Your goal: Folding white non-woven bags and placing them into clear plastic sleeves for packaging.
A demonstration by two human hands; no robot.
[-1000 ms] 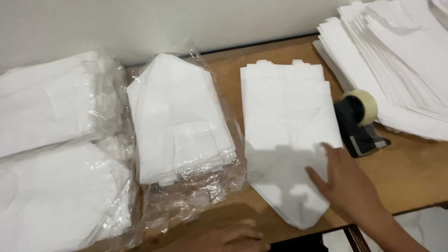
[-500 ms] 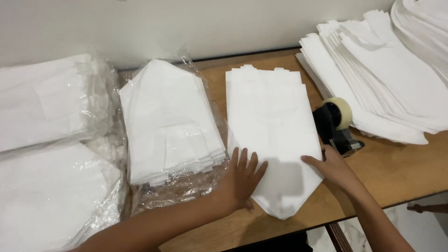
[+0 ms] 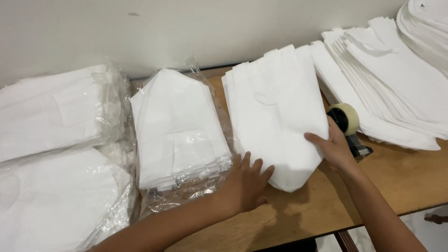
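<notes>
Two hands work at a wooden bench (image 3: 410, 172) pushed against a plain pale wall (image 3: 186, 28); the bench top is warm brown and its near edge runs just below the wrists. The left hand (image 3: 245, 179) lies flat, fingers spread wide, palm down on the wood, its fingertips touching the lower left edge of a stack of white folded bags (image 3: 277, 112). The right hand (image 3: 333, 147) is cupped against the stack's lower right side, thumb on top and fingers behind, gripping the edge. The stack lies between the two hands and reaches away from them toward the wall, its lower end tapering to a rounded point near the bench edge.

Just behind the right hand, touching its back, stands a tape dispenser (image 3: 347, 123) with a roll of pale tape on a black base. Beyond it, farther to that hand's right, a fanned pile of white bags (image 3: 396, 88) spreads up to the corner of the view. Just left of the left hand sits a bundle of white bags in clear plastic wrap (image 3: 179, 130), the wrap crumpled beside the wrist. Farther left, well apart from both hands, lie larger wrapped bundles (image 3: 56, 154), one above the other, crowding that end of the bench.
</notes>
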